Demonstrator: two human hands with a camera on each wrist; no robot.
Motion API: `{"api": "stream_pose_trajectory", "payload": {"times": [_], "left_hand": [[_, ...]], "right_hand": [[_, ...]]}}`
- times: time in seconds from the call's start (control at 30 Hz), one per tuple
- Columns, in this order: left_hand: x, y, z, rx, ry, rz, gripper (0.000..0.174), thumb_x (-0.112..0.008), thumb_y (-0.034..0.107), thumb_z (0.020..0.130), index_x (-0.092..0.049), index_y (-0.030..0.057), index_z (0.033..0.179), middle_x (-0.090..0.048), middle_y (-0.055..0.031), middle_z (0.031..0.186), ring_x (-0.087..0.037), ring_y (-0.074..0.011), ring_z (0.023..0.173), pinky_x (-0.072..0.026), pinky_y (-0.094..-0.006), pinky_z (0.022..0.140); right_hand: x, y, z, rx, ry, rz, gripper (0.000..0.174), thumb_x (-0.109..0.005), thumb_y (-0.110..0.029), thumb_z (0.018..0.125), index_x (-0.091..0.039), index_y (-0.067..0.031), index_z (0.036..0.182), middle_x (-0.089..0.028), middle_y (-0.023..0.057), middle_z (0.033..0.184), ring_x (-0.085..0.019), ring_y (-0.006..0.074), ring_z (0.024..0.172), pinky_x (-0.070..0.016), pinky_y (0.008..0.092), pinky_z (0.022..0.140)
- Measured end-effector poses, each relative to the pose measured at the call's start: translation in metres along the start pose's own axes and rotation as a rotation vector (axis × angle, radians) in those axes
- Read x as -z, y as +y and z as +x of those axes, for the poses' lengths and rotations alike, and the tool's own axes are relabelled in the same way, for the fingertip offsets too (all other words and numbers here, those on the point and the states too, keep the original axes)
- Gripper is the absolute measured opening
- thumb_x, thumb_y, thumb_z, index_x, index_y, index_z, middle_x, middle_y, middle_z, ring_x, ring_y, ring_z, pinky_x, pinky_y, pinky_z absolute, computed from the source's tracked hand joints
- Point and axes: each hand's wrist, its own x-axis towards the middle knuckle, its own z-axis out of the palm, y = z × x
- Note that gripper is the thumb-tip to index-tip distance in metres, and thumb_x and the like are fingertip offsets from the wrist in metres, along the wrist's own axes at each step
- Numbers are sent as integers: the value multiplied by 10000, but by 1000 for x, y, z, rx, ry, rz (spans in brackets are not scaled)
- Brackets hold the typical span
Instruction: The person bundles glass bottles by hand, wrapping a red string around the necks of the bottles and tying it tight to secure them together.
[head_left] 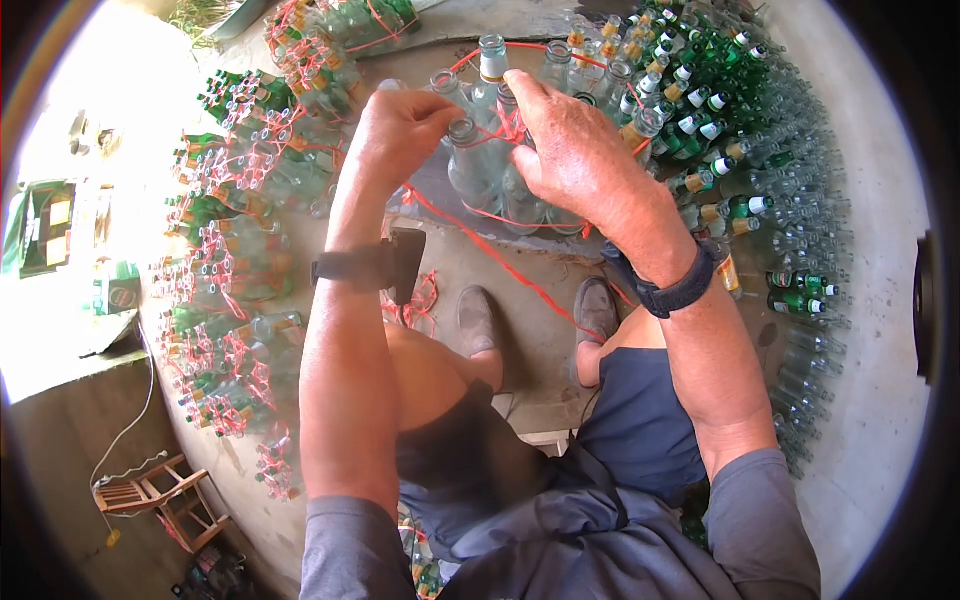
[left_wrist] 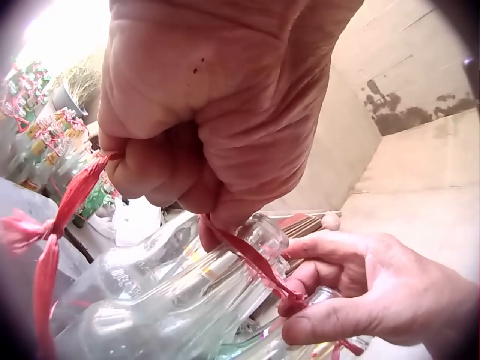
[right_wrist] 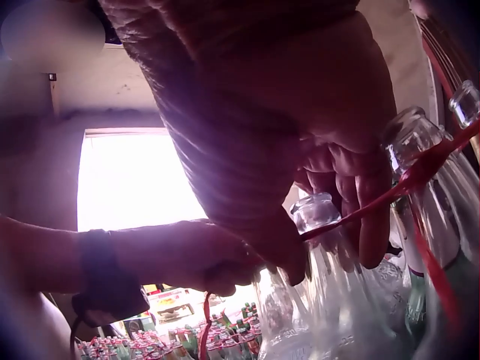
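With the left hand (head_left: 395, 137) pinching the ribbon (left_wrist: 253, 259) above the clustered bottles (head_left: 472, 172) and the right hand (head_left: 585, 155) about one neck (right_wrist: 316, 208), its grip hard to tell, tension is best drawn gently, lest glass tip.

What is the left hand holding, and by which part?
The left hand holds the red plastic twine partway along, between a knot and the glass bottles.

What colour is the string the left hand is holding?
Red; the string shows best in the left wrist view.
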Motion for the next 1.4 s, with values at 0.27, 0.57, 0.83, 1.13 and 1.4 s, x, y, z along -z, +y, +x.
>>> {"api": "stream_pose_trajectory", "payload": {"times": [0.27, 0.57, 0.83, 1.13, 1.4], "left_hand": [[-1, -2, -2, -4, 32, 77, 223, -739, 195, 949, -827, 41, 1085, -765, -161, 820, -668, -188, 698, -550, -374, 713], [-4, 0, -4, -25, 57, 33, 208, -781, 169, 997, -827, -20, 1070, -632, 58, 738, -473, -38, 670, -380, -272, 574], [-4, -3, -7, 8, 50, 31, 261, -759, 218, 939, -804, -20, 1035, -709, -156, 736, -601, -154, 669, -527, -376, 682], [-41, 21, -39, 44, 100, -17, 209, -741, 174, 881, -789, -30, 872, -678, -185, 642, -660, -168, 593, -546, -398, 611], [-99, 55, -68, 39, 230, -158, 241, -727, 160, 953, -794, -71, 974, -697, -69, 669, -611, -78, 640, -513, -323, 596]], "right_hand": [[44, 1, -29, 194, 296, -23, 223, -841, -118, 811, -708, -72, 985, -680, 93, 952, -715, 333, 890, -576, 429, 750], [51, 22, -57, -214, -12, -152, 418, -904, -352, 792, -705, -47, 997, -714, 151, 743, -731, 356, 715, -559, 451, 660], [43, 36, -47, -122, 52, -258, 351, -872, -357, 832, -705, -59, 915, -717, 166, 742, -736, 387, 732, -555, 456, 652], [73, 68, -9, -93, -119, -334, 311, -833, -332, 824, -725, -86, 981, -763, 161, 872, -746, 416, 891, -582, 524, 783], [89, 106, 15, 21, -169, -457, 336, -812, -245, 863, -739, -151, 1177, -768, 133, 923, -743, 369, 898, -574, 477, 799]]}}
